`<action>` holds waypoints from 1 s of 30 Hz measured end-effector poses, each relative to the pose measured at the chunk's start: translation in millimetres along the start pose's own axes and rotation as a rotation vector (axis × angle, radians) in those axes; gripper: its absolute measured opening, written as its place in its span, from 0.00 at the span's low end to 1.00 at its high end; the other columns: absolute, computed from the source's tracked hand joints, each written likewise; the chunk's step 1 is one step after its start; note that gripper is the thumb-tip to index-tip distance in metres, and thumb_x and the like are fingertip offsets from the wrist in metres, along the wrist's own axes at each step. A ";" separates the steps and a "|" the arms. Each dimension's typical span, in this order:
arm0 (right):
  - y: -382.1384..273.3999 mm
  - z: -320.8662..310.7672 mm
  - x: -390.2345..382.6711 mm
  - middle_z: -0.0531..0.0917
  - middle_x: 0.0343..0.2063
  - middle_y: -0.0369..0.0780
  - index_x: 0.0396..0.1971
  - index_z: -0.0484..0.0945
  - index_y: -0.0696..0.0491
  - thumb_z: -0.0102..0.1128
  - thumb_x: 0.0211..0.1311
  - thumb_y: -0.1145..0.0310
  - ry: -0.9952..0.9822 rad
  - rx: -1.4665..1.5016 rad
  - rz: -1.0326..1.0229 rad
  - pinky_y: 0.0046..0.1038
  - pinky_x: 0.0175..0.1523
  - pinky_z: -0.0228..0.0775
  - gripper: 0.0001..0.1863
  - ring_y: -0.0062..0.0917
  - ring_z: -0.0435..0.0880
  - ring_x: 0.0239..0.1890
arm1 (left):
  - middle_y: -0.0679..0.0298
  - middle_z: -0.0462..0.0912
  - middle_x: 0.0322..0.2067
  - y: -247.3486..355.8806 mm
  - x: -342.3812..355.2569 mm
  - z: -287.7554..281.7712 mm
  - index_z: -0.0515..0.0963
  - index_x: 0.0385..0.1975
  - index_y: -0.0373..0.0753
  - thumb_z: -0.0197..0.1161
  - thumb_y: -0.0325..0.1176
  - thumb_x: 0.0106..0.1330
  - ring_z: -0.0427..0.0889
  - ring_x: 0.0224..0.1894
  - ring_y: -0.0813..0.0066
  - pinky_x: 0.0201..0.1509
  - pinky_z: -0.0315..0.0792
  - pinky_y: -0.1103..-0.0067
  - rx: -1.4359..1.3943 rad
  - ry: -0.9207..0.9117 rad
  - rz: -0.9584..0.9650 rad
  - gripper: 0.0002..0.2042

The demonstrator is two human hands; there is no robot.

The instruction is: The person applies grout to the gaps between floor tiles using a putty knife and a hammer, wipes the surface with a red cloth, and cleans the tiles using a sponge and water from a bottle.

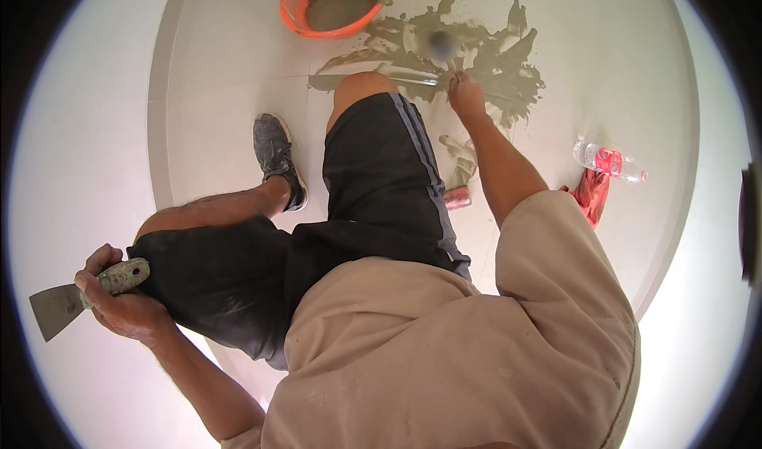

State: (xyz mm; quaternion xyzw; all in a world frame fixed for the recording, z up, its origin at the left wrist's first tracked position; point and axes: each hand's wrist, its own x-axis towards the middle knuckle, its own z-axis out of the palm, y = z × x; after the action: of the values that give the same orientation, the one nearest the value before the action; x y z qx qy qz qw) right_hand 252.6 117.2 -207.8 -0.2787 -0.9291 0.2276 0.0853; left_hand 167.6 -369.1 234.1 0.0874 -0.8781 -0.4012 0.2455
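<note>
Grey-green paste (508,68) lies in a ragged smear on the pale floor (218,107), just beyond the person's right knee (361,86). The right hand (467,93) reaches over it, fingers closed round the handle of a tool whose dark, rounded end (441,46) is too blurred to identify. Out to the left, beside the thigh, the left hand (119,306) grasps a putty knife (115,281) by its handle, blade pointing away from the body.

Several things could spoil the work. The knee looks close to the smear — whether they touch cannot be told — so a forward lean might drag skin through it. Bare streaks already show amid the paste; uneven pressure would likely leave more, with ridges between. An orange basin (294,16), partly filled with grey mix, stands just beside the smear, where a wide sweep of the right arm could knock it. Wet paste near the fingers might also make that grip slippery — and the putty knife's exposed edge could scrape something if the left wrist swung carelessly.
</note>
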 end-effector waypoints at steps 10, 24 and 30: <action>-29.1 -6.1 -3.6 0.83 0.28 0.57 0.50 0.75 0.55 0.48 0.74 0.59 0.094 0.114 -0.058 0.53 0.37 0.76 0.17 0.57 0.83 0.32 | 0.57 0.80 0.34 -7.5 3.8 -7.1 0.81 0.37 0.31 0.44 0.55 0.74 0.77 0.40 0.67 0.49 0.74 0.72 0.050 0.072 -0.048 0.29; -37.3 -0.9 -19.2 0.83 0.27 0.57 0.45 0.74 0.55 0.49 0.72 0.60 -0.028 -0.021 -0.005 0.54 0.38 0.75 0.14 0.57 0.83 0.32 | 0.58 0.80 0.33 -14.5 8.4 -9.5 0.81 0.35 0.32 0.43 0.53 0.74 0.77 0.40 0.67 0.49 0.74 0.72 0.001 0.010 0.031 0.28; -49.1 3.0 -18.5 0.83 0.29 0.58 0.44 0.74 0.56 0.48 0.73 0.59 -0.029 0.026 0.146 0.56 0.41 0.74 0.15 0.59 0.82 0.35 | 0.55 0.81 0.36 -8.5 7.3 -6.6 0.81 0.39 0.30 0.41 0.49 0.76 0.78 0.43 0.64 0.54 0.72 0.69 0.015 0.048 -0.063 0.27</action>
State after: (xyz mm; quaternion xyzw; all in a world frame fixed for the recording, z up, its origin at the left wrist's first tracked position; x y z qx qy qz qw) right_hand 243.6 69.4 -188.0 -0.3414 -0.9043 0.2495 0.0585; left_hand 164.3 -381.7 234.1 0.1265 -0.8717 -0.4001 0.2531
